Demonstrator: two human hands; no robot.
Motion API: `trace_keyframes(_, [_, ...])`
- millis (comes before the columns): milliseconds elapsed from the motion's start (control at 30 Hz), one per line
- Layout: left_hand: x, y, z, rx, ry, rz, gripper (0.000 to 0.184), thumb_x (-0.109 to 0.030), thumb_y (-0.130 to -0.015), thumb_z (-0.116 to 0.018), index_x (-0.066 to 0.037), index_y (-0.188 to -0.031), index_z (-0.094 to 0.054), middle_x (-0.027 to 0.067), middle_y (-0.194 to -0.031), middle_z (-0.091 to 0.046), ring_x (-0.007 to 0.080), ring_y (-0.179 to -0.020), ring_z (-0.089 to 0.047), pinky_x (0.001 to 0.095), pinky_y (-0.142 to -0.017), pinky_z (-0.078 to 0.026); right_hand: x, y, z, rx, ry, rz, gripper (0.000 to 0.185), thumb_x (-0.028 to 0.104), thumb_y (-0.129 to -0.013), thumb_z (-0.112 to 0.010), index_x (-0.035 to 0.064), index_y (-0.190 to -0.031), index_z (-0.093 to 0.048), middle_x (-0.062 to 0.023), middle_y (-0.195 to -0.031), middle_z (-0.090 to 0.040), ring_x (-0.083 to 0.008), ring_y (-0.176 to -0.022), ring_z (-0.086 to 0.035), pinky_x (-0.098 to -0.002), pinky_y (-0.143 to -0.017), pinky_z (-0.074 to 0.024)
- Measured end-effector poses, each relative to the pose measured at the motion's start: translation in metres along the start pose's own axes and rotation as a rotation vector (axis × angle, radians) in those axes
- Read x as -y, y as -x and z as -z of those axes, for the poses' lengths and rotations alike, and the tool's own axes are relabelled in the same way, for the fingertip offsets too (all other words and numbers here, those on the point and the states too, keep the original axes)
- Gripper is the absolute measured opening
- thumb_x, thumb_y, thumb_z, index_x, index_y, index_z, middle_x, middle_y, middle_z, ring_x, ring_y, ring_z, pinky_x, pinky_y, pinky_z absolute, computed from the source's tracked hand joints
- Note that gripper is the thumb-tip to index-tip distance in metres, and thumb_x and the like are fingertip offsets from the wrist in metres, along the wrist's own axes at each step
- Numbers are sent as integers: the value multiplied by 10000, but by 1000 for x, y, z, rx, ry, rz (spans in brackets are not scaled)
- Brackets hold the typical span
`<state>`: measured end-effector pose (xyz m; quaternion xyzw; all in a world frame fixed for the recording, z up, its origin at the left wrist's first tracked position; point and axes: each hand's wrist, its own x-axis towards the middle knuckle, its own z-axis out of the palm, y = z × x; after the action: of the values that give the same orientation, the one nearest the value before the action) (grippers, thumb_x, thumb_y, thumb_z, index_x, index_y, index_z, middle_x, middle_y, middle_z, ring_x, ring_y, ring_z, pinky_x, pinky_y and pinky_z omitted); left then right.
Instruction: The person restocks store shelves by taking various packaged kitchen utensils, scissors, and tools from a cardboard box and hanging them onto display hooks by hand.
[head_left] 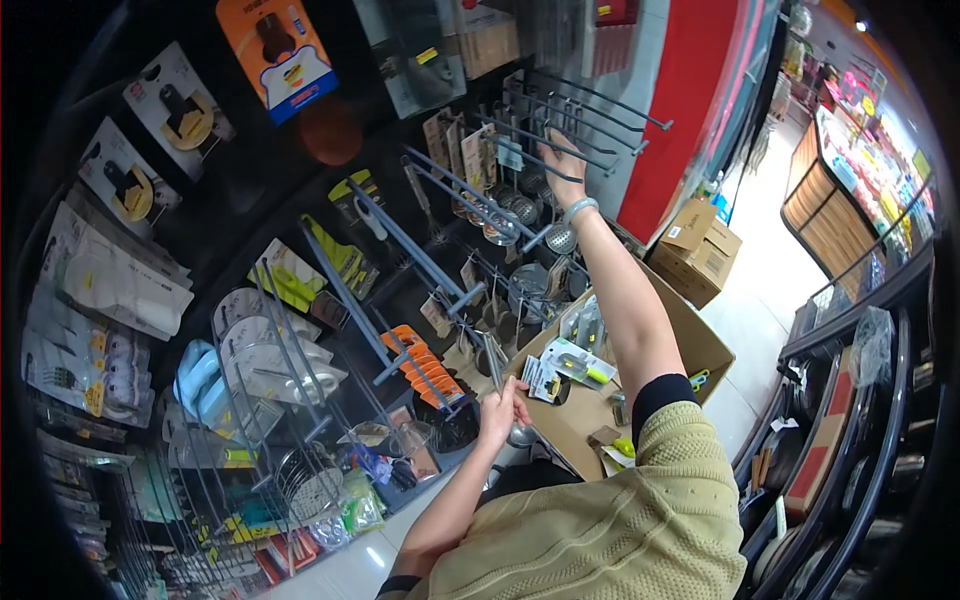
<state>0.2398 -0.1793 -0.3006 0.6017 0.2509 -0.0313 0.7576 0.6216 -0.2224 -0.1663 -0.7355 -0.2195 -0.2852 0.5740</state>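
My left hand (pixel 500 411) is closed around the handle of a metal ladle (pixel 522 435), held low in front of my body beside the cardboard box. The ladle's handle sticks up above my fingers, and its round bowl shows below them. My right hand (pixel 563 168) is stretched up among the metal display hooks (pixel 600 130) at the upper right of the rack. Its fingers are curled near the hook rods; what they hold, if anything, is hidden. Below that hand hang several slotted skimmers (pixel 561 238) and other metal utensils.
An open cardboard box (pixel 690 345) with packaged tools stands against my right side. Orange-carded goods (pixel 425 365) hang left of my left hand. Long hooks (pixel 400 235) jut out from the rack. A closed carton (pixel 697 250) sits on the aisle floor, and a pan shelf (pixel 840 430) stands at right.
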Motion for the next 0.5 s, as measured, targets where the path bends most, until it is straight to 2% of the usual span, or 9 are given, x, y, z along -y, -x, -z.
trace_keyframes(167, [-1,1,7,-36,1,-36,443,-356,-971,-360,30,-951,-575,60,-512,-523,136,-432,-553,238,-396,-428,-19,-14,-34,-5,16,-8,342,147,-838,-589,-39,-1124,-560,-186,-1014,-633,-255,-956,-617,-307,-818,-465])
trace_keyframes(333, [-4,0,11,-51,2,-62,445,-353,-975,-344,30,-948,-569,62,-505,-523,127,-416,-533,234,-401,-423,-10,-12,-40,5,8,-49,375,227,-834,-607,-1,-1127,-558,-191,-972,-635,-272,-908,-617,-330,-834,-442])
trace_keyframes(433, [-8,-3,14,5,-47,-89,443,-365,-979,-324,30,-961,-523,55,-515,-508,130,-429,-529,223,-416,-419,8,-5,-24,34,29,-69,398,160,-803,-614,3,-1162,-543,-215,-1119,-572,-374,-1055,-529,-386,-911,-411])
trace_keyframes(467, [-9,-3,14,1,-39,-81,442,-369,-978,-325,22,-954,-530,31,-512,-492,120,-417,-504,222,-415,-393,10,0,-21,-92,226,112,450,162,-783,-635,15,-1191,-515,-199,-1175,-529,-373,-1071,-498,-393,-934,-385])
trace_keyframes(500, [-16,-2,12,-24,-140,-106,429,-362,-981,-325,10,-939,-535,-12,-501,-431,88,-405,-430,220,-400,-333,13,6,-15,-128,180,63,463,165,-775,-644,19,-1195,-512,-196,-1195,-514,-372,-1082,-486,-391,-941,-376])
